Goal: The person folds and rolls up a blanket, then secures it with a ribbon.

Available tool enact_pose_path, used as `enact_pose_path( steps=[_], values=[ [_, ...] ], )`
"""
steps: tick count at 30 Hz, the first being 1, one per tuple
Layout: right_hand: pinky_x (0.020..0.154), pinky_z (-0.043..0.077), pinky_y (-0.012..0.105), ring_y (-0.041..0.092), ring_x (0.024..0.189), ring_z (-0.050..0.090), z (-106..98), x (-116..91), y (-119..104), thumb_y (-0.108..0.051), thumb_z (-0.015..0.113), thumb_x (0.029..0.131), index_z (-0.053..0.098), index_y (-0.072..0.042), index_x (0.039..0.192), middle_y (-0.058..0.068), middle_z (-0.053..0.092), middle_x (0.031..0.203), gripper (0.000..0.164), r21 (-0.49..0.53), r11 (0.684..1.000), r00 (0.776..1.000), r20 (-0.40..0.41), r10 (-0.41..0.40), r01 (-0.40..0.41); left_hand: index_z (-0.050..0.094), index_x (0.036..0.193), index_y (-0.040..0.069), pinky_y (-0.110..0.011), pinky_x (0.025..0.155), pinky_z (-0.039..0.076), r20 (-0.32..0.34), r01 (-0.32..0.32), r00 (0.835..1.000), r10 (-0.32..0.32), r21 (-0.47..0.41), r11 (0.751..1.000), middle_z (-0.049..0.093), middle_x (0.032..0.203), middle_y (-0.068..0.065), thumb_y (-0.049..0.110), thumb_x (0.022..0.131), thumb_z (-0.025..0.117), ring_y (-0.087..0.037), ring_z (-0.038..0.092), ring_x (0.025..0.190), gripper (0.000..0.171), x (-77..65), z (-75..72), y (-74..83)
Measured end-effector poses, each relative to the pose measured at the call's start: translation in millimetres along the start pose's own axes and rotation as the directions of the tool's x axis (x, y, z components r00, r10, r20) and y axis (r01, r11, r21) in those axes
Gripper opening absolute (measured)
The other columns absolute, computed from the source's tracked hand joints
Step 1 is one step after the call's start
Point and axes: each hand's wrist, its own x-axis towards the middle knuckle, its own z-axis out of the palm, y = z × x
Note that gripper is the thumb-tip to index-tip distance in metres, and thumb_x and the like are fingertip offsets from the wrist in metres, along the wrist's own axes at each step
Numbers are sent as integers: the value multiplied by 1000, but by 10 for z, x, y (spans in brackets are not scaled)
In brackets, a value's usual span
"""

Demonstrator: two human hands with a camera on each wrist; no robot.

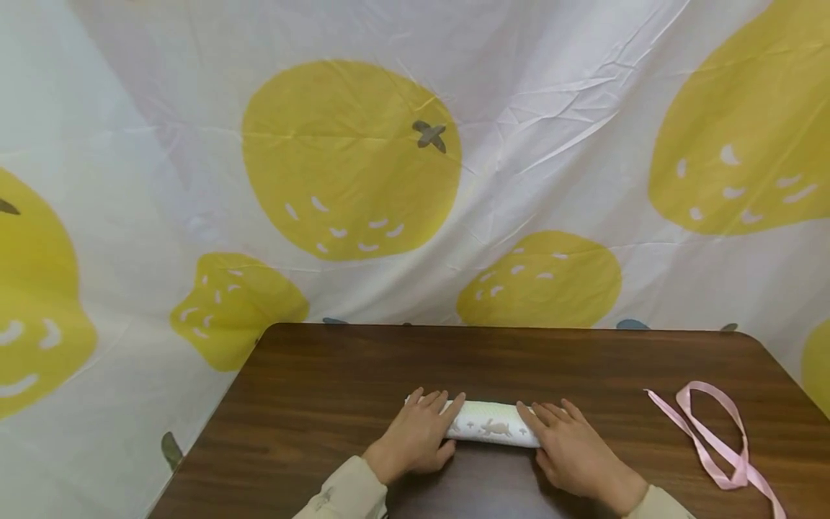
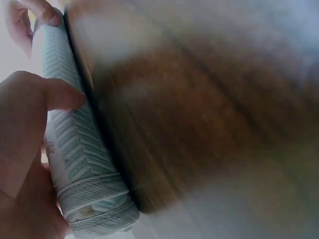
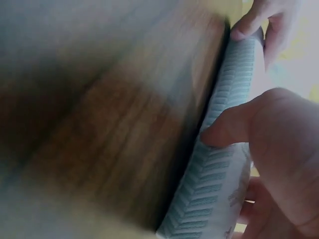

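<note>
A white towel (image 1: 488, 424), rolled into a tight cylinder, lies crosswise on the brown table; rabbit figures show on its front. My left hand (image 1: 417, 437) holds the roll's left end, with fingers over the top and the thumb (image 2: 66, 95) on the near side. At the other end my right hand (image 1: 576, 448) grips it the same way, its thumb (image 3: 227, 128) against the side. In the left wrist view, the roll's end shows stitched hems (image 2: 94, 191) in layered folds. A pale herringbone weave (image 3: 204, 191) runs along the side facing me.
A pink ribbon (image 1: 705, 440) lies in loose loops on the right of the dark wood-grain table (image 1: 311, 375). Behind the table's far edge hangs a white cloth (image 1: 519, 166) printed with yellow fruit.
</note>
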Motion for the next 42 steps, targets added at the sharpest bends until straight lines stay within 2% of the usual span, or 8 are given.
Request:
enact_pose_path(
  steps=[5,11,17,20,24,31,36,42],
  values=[
    [89,45,56,34,100,64,-4,66,38,-14,71,76,58,1,130,14,68,108,58,7,1000,1000,11,-7,7,43,148,14,-48,107,39,28,25,999,-24,-36,999,61,134,-8,33,84,68,-23,56,125,70,51,6,-10],
    [80,45,48,28,95,61,3,141,94,-23,68,81,59,-7,121,7,65,103,44,-6,1000,1000,2,-6,6,49,137,15,-47,101,45,13,51,999,-52,42,998,67,117,-3,24,75,75,-20,62,112,68,124,1,8],
    [78,45,49,27,97,60,28,181,148,-32,72,77,57,-10,122,5,62,104,52,12,1000,999,32,-6,6,52,129,17,-45,98,47,26,72,997,-75,90,993,69,109,-1,22,73,77,-20,65,105,62,181,-55,31],
    [75,46,48,28,93,61,50,202,176,-31,78,70,56,-10,120,4,60,101,59,1,1000,999,20,-25,25,52,130,18,-44,98,48,49,82,995,-88,107,991,69,111,0,25,73,79,-19,65,106,64,211,-71,30],
    [71,47,46,28,88,61,70,237,206,-20,83,63,56,-10,116,4,60,95,60,-24,999,999,-6,-41,41,49,136,19,-44,101,46,92,99,990,-111,126,987,67,120,-1,31,73,82,-18,63,113,72,253,-77,23],
    [70,50,45,28,82,64,98,258,212,-7,78,63,56,-8,115,6,63,89,56,-85,995,998,-40,-58,54,36,151,20,-41,111,37,140,116,981,-136,143,983,55,143,-4,35,77,82,-17,53,130,89,296,-63,21],
    [73,53,46,30,83,67,76,275,211,-7,75,70,54,1,130,12,68,103,64,-131,989,997,-41,-72,66,29,155,19,-43,112,35,96,102,988,-118,153,983,51,146,-6,33,79,81,-19,49,134,94,301,-37,-18],
    [92,50,56,36,106,66,-8,366,266,0,74,72,46,2,142,20,62,128,76,-168,984,997,-39,-64,56,25,157,20,-45,112,36,-38,110,994,-103,241,964,49,149,-5,36,77,82,-21,47,136,99,365,-34,-102]
  ],
)
